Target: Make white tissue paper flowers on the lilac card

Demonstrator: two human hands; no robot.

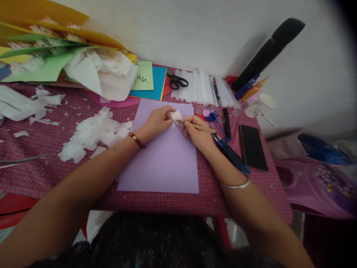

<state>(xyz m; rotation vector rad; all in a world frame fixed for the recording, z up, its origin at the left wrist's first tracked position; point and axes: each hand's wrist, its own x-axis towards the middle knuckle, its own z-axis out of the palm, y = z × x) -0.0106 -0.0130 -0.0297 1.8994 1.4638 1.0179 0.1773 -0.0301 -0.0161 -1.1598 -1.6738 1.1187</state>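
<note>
My left hand (161,120) pinches a small white tissue-paper flower (176,116) over the upper part of a purple sheet (161,160). In my right hand (198,133) is a flat wooden stick (202,127), its tip close to the flower; whether they touch I cannot tell. Left of the purple sheet lies a loose heap of torn white tissue pieces (92,130). Dark blue cutters or pens (230,152) rest partly beside my right wrist.
Black-handled scissors (177,80) and clear glue sticks (199,87) lie near the wall. A phone (253,147) and a black marker (227,123) are at right. Coloured papers with decorated flowers (41,63) fill the back left. A pink plastic chair (309,186) stands beyond the table's right edge.
</note>
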